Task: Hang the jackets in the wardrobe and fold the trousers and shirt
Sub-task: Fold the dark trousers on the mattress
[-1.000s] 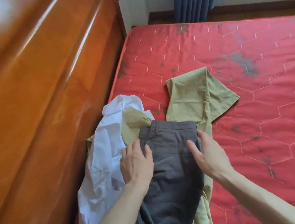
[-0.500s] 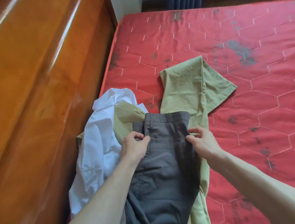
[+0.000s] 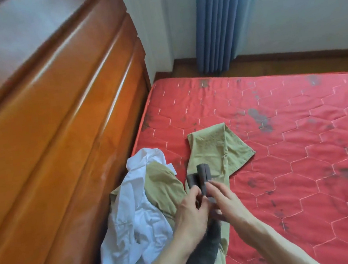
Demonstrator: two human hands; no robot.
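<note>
So far none of the folding looks finished, judging from how the clothes lie: the grey trousers point(image 3: 208, 252) are gathered at the waistband, which both hands pinch together above the olive trousers point(image 3: 215, 148), the left hand point(image 3: 191, 214) gripping one side of the band and the right hand point(image 3: 225, 203) the other, close enough that their fingers nearly meet. The rest of the grey cloth hangs down between the forearms toward the near edge of the mattress point(image 3: 306, 158). The olive trousers lie spread under and beyond the grey pair, unfolded, and the white shirt point(image 3: 135, 215) sits crumpled just beside them against the wooden headboard point(image 3: 59, 148) (no jacket is in view, nor a wardrobe, so that part cannot be judged). No box, basket or drawer shows here; everything rests loose on the mattress.
</note>
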